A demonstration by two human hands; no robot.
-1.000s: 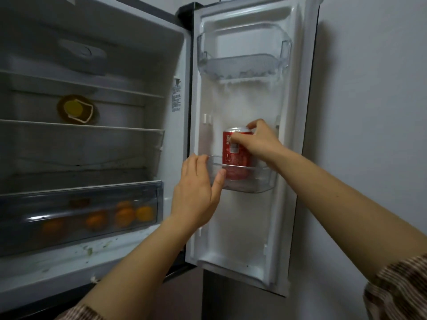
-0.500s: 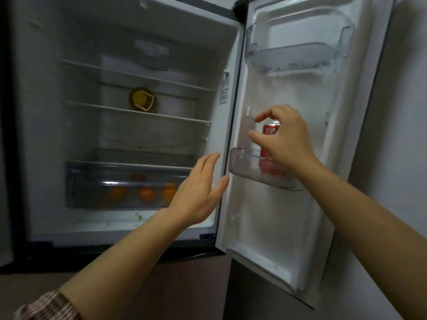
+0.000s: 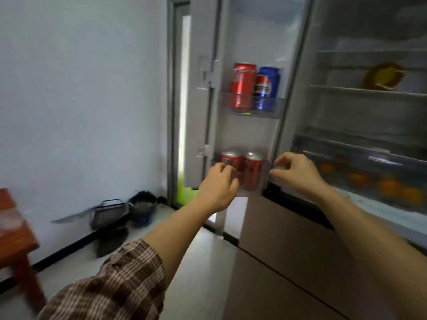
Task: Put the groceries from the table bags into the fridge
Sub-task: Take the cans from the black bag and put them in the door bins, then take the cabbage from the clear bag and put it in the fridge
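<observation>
The person had turned from the right-hand door to the left one since a moment before, and the right hand (image 3: 298, 172) had come off the red can it had been steadying in that door's bin. Both arms now reached toward the open white left fridge door (image 3: 245, 38).

From the head camera, the door's clear upper bin (image 3: 277, 107) held a tall red drinks can (image 3: 242, 86) and a blue drinks can (image 3: 265, 87), upright and touching side by side. In the clear lower bin (image 3: 264, 181) stood two more red cans, the left one (image 3: 231, 160) and the right one (image 3: 253, 172), also upright and close together.

The left hand (image 3: 217, 188) hung in front of the left lower can with its fingers bent toward it. The blur kept me from telling whether it gripped the can or only hovered there. The right hand sat just beside the right end of the lower bin, its thumb and fingers loosely curled with nothing between them.

Inside the fridge on the right, a round yellow container (image 3: 383, 76) sat on a wire shelf, and several oranges (image 3: 390, 188) lay in the clear crisper drawer (image 3: 369, 158). A brown checked sleeve (image 3: 115, 285) covered the left upper arm. At far left stood the corner of a red-brown wooden worktop (image 3: 13, 227), and a dark dustpan (image 3: 108, 213) rested on the floor against the wall.
</observation>
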